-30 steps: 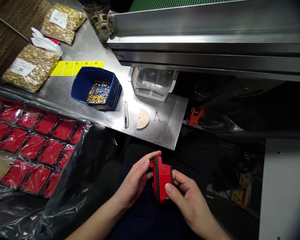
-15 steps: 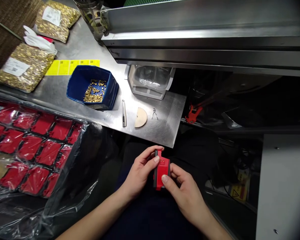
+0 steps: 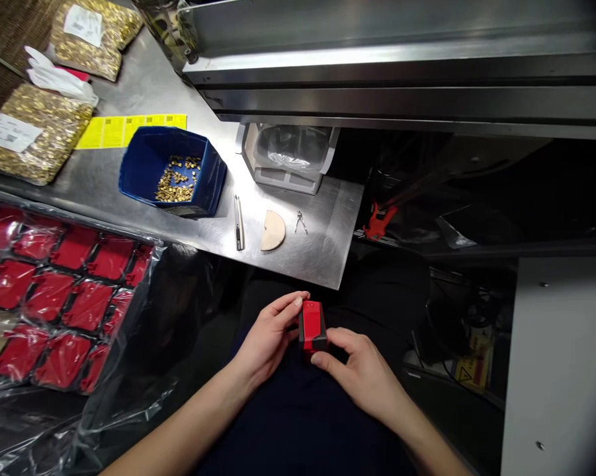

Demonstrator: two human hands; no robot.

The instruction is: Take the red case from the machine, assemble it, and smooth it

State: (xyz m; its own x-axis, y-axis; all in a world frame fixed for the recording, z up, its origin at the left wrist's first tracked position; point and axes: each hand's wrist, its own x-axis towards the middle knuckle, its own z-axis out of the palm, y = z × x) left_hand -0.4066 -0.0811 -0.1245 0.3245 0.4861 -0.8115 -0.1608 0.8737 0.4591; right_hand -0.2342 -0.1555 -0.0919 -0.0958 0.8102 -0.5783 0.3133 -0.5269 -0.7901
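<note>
Above my lap I hold a red and black plastic part (image 3: 313, 325) between both hands. My left hand (image 3: 272, 334) is closed on its left side and upper end, thumb near the top. On the right, my right hand (image 3: 360, 363) grips the lower end between thumb and fingers. The part's underside and some fingertips are hidden. Past the part, on the metal table (image 3: 312, 261), lie a box cutter (image 3: 239, 223), a pale half-round disc (image 3: 273, 231) and a small silvery metal tool (image 3: 301, 223).
A blue bin (image 3: 171, 172) holds small brass pieces. Bags of brass pieces (image 3: 44, 132) and a yellow label strip (image 3: 129, 129) lie at left. Similar red parts (image 3: 74, 297) sit under plastic at lower left. A grey bin (image 3: 288, 155) stands below a metal beam (image 3: 377, 66).
The red and black part has been tilted in my hands, so its end face now shows. Both hands have shifted slightly left. The whole view has moved a little.
</note>
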